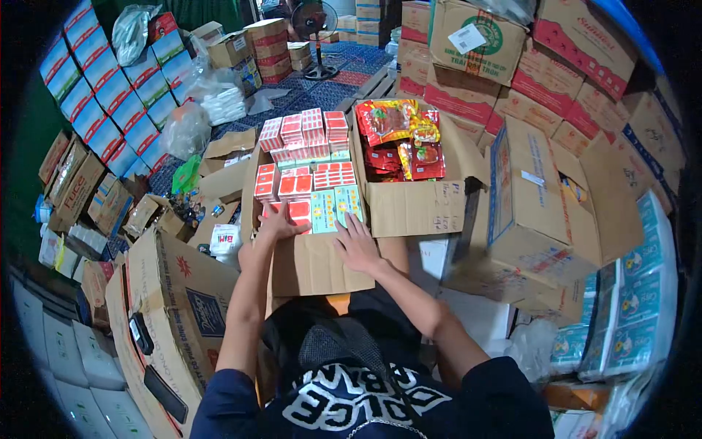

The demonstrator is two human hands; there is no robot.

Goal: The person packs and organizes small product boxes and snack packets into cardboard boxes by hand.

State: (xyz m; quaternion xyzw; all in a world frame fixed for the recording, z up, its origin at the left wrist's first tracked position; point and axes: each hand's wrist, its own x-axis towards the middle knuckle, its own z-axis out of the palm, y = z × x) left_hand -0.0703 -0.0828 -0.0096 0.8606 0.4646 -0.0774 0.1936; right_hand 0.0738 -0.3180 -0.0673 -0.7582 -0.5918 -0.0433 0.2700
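Note:
In front of me is an open cardboard box point(322, 265) packed with small red-and-white boxes point(334, 175) in stacks. Two pale green boxes point(324, 211) lie side by side at its near edge. My left hand point(276, 224) rests at the near left corner, fingers spread against a red-and-white box point(300, 211). Flat over the near end of the right-hand pale green box point(348, 202) lies my right hand point(357, 244), its fingers stretched out. Neither hand is closed around anything.
Adjoining on the right is a carton point(414, 208) of red and yellow packets point(387, 123). A larger open carton point(532, 197) stands further right. At my left, a tall carton point(172, 293) carries a phone point(166, 394). A fan point(316, 33) stands at the back.

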